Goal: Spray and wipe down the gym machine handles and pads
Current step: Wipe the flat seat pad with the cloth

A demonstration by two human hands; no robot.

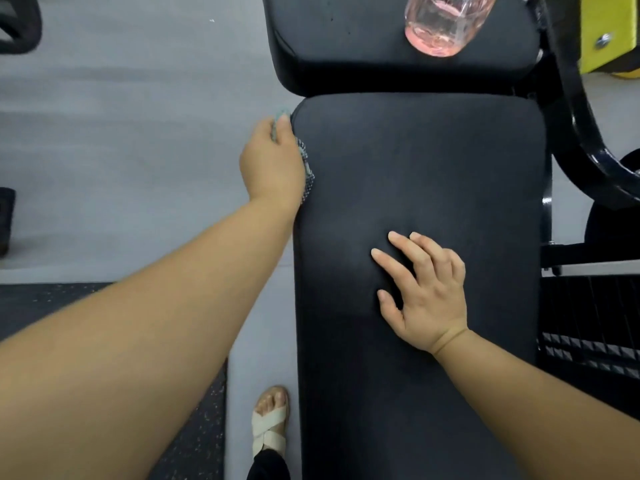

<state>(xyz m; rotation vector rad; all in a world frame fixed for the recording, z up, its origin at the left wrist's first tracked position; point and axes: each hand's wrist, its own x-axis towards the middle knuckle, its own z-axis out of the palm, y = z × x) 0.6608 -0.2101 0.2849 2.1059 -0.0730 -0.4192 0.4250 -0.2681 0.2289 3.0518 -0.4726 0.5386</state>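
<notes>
Where the left hand (272, 161) clamps its close-set fingers on one grey-green patterned cloth (307, 169), the cloth sits pressed between them and the left edge of the long black padded cushion (433, 161). The right hand (426, 299) rests on that cushion, fingers spread, holding nothing; beyond its fingertips a second, shorter black cushion (346, 46) bears one clear bottle of pink liquid (443, 26).

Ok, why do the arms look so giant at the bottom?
Head view: the wide-angle lens stretches things near the edges, so the forearms balloon while the left hand and right hand look normal; light on the pad is soft, without glare.
</notes>
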